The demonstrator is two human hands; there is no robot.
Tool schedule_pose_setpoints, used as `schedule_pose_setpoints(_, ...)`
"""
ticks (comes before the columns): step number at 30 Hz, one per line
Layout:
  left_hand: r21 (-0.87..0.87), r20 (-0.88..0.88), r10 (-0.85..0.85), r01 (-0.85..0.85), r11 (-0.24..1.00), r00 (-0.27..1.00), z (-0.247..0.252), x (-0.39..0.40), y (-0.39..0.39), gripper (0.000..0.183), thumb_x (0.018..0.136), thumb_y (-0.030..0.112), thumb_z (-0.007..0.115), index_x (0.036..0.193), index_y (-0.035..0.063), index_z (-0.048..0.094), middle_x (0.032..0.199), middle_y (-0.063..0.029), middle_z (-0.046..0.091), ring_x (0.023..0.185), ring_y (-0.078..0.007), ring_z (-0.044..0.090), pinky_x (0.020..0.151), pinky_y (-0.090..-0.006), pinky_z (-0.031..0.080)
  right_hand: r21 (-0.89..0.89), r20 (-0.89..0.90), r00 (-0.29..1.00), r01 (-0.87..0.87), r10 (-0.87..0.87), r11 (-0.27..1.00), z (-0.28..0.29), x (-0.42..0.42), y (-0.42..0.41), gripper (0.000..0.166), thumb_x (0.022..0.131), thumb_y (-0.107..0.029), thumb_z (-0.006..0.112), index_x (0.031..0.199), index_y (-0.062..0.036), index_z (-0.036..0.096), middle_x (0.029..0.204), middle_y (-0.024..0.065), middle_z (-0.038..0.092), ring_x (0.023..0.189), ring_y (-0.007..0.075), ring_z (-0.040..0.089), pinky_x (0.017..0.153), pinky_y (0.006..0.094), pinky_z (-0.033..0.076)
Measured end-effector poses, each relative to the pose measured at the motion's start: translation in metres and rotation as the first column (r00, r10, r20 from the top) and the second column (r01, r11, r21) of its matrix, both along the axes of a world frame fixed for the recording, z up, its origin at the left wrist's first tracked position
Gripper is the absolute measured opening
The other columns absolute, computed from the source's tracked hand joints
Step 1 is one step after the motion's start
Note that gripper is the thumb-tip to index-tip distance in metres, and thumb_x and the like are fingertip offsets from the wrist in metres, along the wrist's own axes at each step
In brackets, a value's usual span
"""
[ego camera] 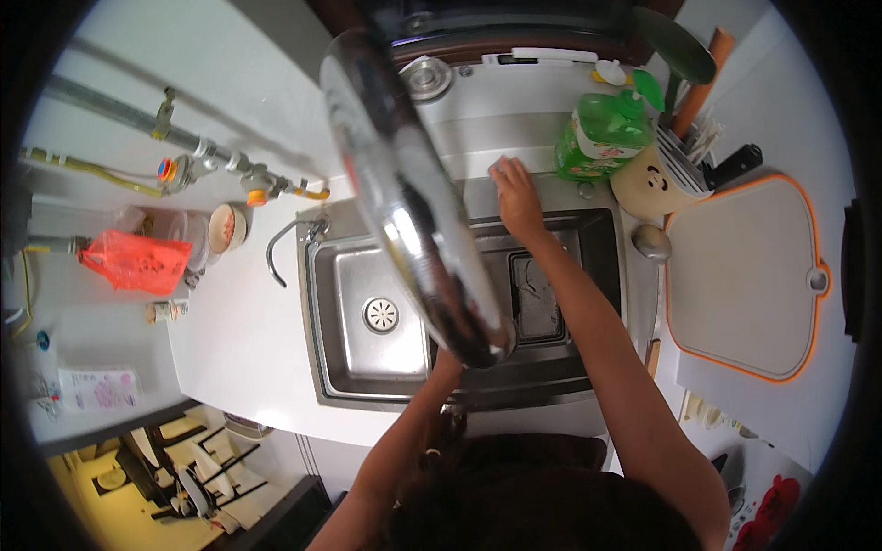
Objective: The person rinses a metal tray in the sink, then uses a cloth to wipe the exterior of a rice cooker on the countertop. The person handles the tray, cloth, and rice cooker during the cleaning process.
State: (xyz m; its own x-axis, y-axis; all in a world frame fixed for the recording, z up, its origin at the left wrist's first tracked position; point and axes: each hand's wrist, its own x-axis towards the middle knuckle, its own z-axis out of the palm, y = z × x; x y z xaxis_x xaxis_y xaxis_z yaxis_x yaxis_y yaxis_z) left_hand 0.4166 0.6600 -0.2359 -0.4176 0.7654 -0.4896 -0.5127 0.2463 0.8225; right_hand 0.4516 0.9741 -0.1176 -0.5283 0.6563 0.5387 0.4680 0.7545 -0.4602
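A large round polished metal vessel (413,213), perhaps a basin or wok, is held edge-up over the double-bowl stainless steel sink (344,275). My left hand (449,364) is at its lower end; the fingers are hidden behind the metal. My right hand (517,196) reaches over the right bowl to the sink's back ledge (548,193), fingers bent. Whether its fingertips touch something there, I cannot tell. Below my right forearm, a rectangular dark-rimmed tray (534,296) lies in the right bowl. The left bowl shows a round drain strainer (381,315).
A curved chrome faucet (279,251) rises at the left. Behind the sink's right side stands a green soap pump bottle (603,134). Beside it are a beige utensil holder (644,182) with a black-handled knife (737,164), a ladle (651,242) and an orange-edged cutting board (744,282).
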Motion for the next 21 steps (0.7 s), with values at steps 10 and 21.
schedule_pose_setpoints(10, -0.348, -0.038, -0.075, 0.057, 0.936, 0.996, 0.155, -0.001, 0.02, 0.021, 0.075, 0.013, 0.067, 0.092, 0.004, 0.058, 0.07, -0.0021, 0.058, 0.053, -0.0113, 0.051, 0.048, -0.0276, 0.039, -0.321, -0.171, 0.793, -0.606, 0.584, 0.728, -0.048, 0.004, -0.124, 0.037, 0.074, 0.013, 0.05, 0.104, -0.0017, 0.064, 0.116, 0.0138, 0.058, 0.111, 0.0352, 0.052, 0.093, 0.0396, 0.045)
schedule_pose_setpoints(21, -0.345, 0.119, 0.068, -0.023, 0.938, 0.991, 0.187, -0.033, -0.047, 0.017, 0.078, 0.008, 0.064, 0.092, 0.0095, 0.054, 0.065, 0.0019, 0.049, 0.052, -0.0087, 0.044, 0.046, -0.0242, 0.033, -0.162, -0.125, 0.982, 0.121, -0.142, 0.979, 0.008, -0.161, -0.102, 0.039, 0.081, 0.009, 0.053, 0.119, 0.0006, 0.055, 0.134, 0.0221, 0.045, 0.126, 0.0391, 0.039, 0.103, 0.0447, 0.035)
